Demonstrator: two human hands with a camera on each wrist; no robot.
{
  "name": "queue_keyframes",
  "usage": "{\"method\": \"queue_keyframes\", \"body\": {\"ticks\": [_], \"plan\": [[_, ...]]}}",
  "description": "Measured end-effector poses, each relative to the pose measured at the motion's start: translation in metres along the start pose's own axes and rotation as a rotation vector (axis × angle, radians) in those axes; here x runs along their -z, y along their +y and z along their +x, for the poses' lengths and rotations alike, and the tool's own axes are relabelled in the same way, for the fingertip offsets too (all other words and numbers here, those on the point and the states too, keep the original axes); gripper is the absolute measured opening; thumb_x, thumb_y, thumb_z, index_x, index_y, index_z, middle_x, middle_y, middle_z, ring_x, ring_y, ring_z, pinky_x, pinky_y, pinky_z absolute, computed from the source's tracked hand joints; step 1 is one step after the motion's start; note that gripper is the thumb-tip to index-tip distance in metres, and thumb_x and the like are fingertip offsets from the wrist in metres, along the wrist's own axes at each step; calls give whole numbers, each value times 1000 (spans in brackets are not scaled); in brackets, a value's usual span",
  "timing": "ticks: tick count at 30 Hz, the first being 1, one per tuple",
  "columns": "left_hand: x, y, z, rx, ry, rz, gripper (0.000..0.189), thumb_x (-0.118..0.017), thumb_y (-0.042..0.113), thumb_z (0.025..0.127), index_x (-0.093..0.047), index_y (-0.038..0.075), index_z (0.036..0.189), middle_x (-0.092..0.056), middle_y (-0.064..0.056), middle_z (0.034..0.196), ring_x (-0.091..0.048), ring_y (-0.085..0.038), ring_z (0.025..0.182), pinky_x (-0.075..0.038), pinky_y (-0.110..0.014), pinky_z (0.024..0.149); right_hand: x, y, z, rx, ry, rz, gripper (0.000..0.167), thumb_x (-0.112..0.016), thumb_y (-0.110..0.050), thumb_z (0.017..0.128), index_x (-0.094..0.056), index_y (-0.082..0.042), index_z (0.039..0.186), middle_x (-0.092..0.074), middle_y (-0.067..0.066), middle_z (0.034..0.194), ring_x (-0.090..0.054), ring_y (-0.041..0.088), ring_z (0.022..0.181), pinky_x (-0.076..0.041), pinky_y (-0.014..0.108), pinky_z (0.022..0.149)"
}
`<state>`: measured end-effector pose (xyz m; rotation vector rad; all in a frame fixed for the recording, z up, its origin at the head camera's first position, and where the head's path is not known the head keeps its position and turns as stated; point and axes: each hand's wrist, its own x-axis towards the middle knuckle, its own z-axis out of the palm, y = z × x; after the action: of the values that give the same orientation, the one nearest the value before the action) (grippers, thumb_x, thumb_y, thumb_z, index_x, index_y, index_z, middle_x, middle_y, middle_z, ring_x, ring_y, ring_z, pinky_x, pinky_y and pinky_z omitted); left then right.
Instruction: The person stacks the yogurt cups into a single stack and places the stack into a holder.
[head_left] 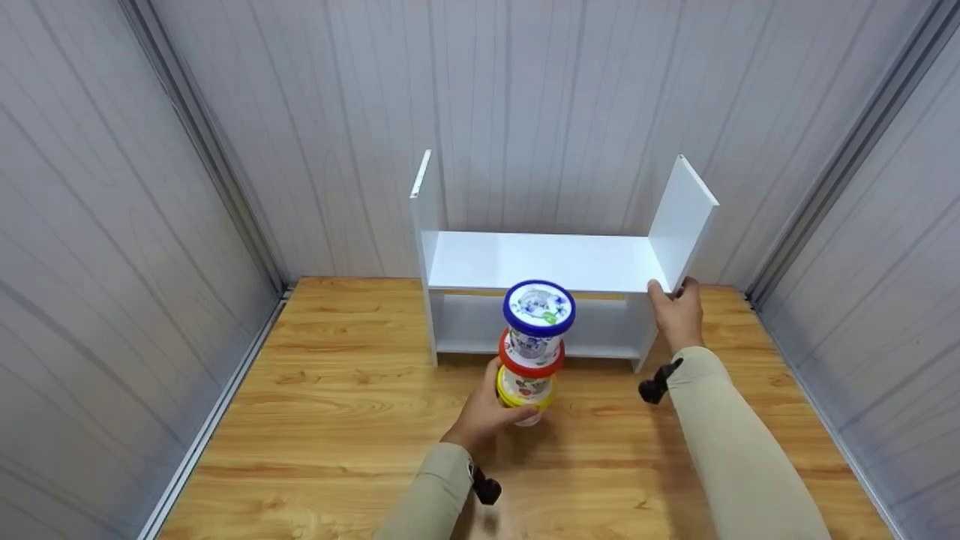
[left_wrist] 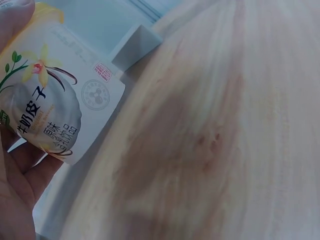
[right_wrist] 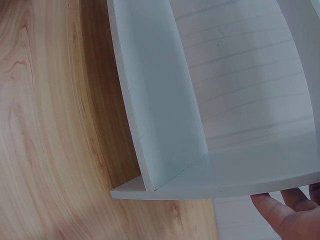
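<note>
Three paper-like tubs stand stacked in front of a white shelf (head_left: 551, 262). On top is the blue-lidded tub (head_left: 534, 341), below it the red-lidded tub (head_left: 551, 369), and at the bottom the yellow-lidded tub (left_wrist: 60, 95), printed with a flower and Chinese characters. My left hand (head_left: 484, 412) grips the yellow-lidded tub from the left, bearing the stack, which appears raised off the wooden surface. My right hand (head_left: 679, 315) holds the shelf's right side panel (right_wrist: 235, 190), thumb at its front edge by the upper board, fingers on the outer side.
The shelf has two boards, upper (head_left: 480, 259) and lower (right_wrist: 165, 95), between tall side panels. It stands on a wood-grain surface (head_left: 337, 420) near the back wall (head_left: 360, 135). Pale panel walls enclose both sides. Small black devices (head_left: 487, 489) hang at both wrists.
</note>
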<state>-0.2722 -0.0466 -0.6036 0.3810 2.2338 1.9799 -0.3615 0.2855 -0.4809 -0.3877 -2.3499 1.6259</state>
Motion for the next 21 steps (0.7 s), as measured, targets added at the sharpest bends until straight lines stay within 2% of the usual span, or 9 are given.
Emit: {"method": "queue_keyframes", "body": {"ticks": [7,15,21], "plan": [[0,12,3,57,22,6,98,-94,42,67,-36,41,146,-57,10,135,-54,-21,126,-36,-57,115,0,1,0,-20,-13,12,81,-55,-45,99,-19,-3,158,-34,26,156,-39,37,141,-36,48,116],[5,19,8,10,31,46,100,-92,41,71,-33,35,151,-58,8,135,-57,-21,122,-41,-53,112,-3,0,-2,-56,-30,28,83,-53,-47,99,-14,-7,160,-27,23,161,-32,36,146,-32,48,119],[8,28,12,-4,42,85,100,-91,49,70,-34,34,151,-59,10,133,-57,-17,121,-44,-51,111,-1,-2,-2,-63,-63,38,84,-51,-46,101,-9,-5,160,-21,24,163,-27,36,148,-28,48,121]]}}
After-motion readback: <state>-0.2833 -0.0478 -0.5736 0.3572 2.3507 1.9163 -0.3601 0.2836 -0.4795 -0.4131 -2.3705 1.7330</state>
